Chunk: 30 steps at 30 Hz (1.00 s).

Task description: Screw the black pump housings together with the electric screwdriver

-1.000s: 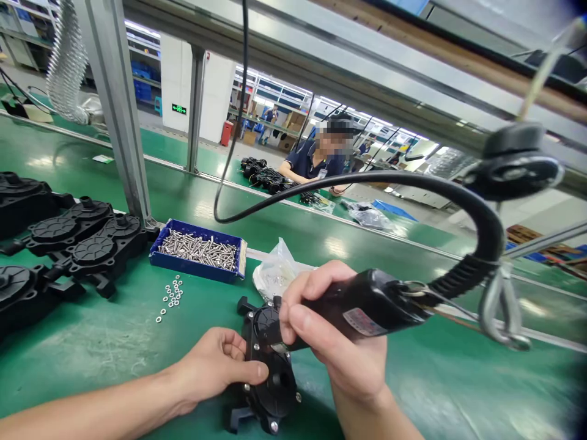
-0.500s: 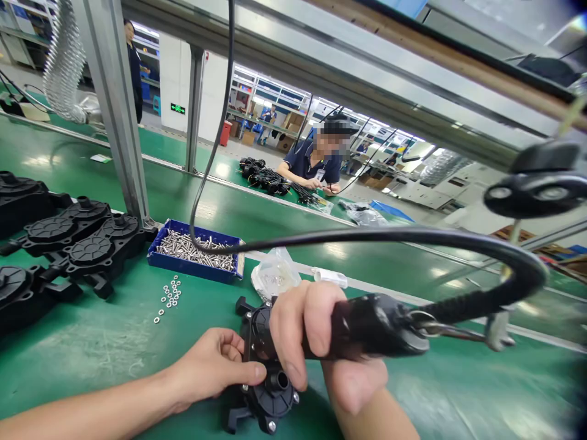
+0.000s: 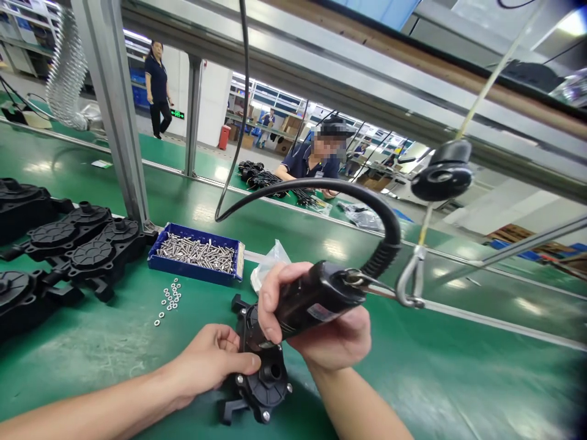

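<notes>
A black plastic housing (image 3: 266, 391) with a round port and several silver screws lies on the green bench in front of me. My left hand (image 3: 217, 357) grips its left edge, thumb pressed on top and fingers curled at the side. Wrapped round a black corded electric screwdriver (image 3: 316, 299) is my right hand (image 3: 321, 330). The tool slants down to the left over the upper part of the housing. Its tip is hidden, so I cannot tell whether it touches a screw. A metal carabiner (image 3: 411, 278) links the tool's back end to a hanging cord.
A blue tray (image 3: 195, 272) of screws stands behind the housing, with loose washers (image 3: 170, 296) before it. More black housings (image 3: 94, 244) lie at the left. A plastic bag (image 3: 268, 263) sits behind my right hand. An aluminium post (image 3: 112, 116) rises at left; a co-worker (image 3: 316, 153) sits opposite.
The screwdriver has tilted more upright, and its back end has moved left with my right hand. Its cable and carabiner swung left too. The housing shifted slightly left. A person at back left walked into fuller view.
</notes>
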### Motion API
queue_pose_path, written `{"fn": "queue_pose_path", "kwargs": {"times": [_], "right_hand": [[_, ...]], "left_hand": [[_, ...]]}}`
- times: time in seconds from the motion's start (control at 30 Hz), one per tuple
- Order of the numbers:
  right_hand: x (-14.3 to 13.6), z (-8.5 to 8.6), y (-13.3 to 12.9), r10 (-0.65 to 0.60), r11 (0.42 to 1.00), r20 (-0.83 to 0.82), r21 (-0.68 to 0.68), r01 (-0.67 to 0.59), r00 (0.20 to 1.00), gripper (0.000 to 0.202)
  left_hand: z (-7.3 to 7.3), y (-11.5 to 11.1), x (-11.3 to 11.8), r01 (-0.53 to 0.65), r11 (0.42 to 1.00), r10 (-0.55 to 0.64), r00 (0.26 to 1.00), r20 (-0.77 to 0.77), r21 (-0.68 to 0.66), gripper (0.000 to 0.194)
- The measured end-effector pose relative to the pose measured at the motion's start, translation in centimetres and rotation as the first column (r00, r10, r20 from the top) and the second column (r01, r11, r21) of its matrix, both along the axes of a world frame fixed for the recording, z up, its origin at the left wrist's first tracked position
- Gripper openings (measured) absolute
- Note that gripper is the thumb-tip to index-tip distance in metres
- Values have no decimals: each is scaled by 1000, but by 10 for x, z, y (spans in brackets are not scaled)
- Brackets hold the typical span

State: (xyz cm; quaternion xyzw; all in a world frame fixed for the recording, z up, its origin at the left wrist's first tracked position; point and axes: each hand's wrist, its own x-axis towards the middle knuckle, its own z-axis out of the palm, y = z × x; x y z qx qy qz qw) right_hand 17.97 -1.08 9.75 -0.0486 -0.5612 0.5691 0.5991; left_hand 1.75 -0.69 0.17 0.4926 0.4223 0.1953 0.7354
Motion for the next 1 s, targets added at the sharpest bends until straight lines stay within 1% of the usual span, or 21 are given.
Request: {"fn": "queue_pose_path", "kwargs": {"times": [0.1, 0.2, 0.27, 0.33, 0.53, 0.63, 0.73, 0.83, 1.0], "right_hand": [[0, -4, -4, -57, 998, -3, -1, 57, 998, 46], [1, -2, -11, -179, 983, 76, -17, 181, 981, 43], [-1, 0, -13, -263, 965, 91, 4, 263, 961, 38], [-3, 1, -14, -315, 949, 84, 25, 314, 945, 32], [-6, 3, -16, -367, 930, 83, 56, 363, 927, 31], [-6, 4, -18, -388, 921, 81, 70, 383, 918, 33], [-6, 5, -19, -391, 919, 84, 87, 384, 917, 33], [-6, 5, -18, -378, 924, 89, 85, 372, 921, 33], [-7, 2, -16, -374, 927, 87, 74, 368, 923, 32]], "left_hand": [[-1, -2, 0, -9, 1000, 9, 1000, 4, 4, 50], [-1, -4, -1, -8, 1000, 7, 1000, 25, 6, 51], [-1, -5, -1, -9, 1000, 8, 1000, 26, 5, 52], [-2, -5, -1, -4, 1000, 4, 1000, 17, 1, 53], [-1, -1, -2, 52, 999, -51, 998, -34, 2, 58], [2, 1, -3, 48, 999, -48, 997, -55, -7, 60], [4, 2, -3, 55, 998, -56, 997, -43, -33, 59], [3, 2, -2, 52, 997, -54, 998, -34, -58, 56], [1, 2, 0, 15, 998, -15, 1000, -17, -55, 55]]}}
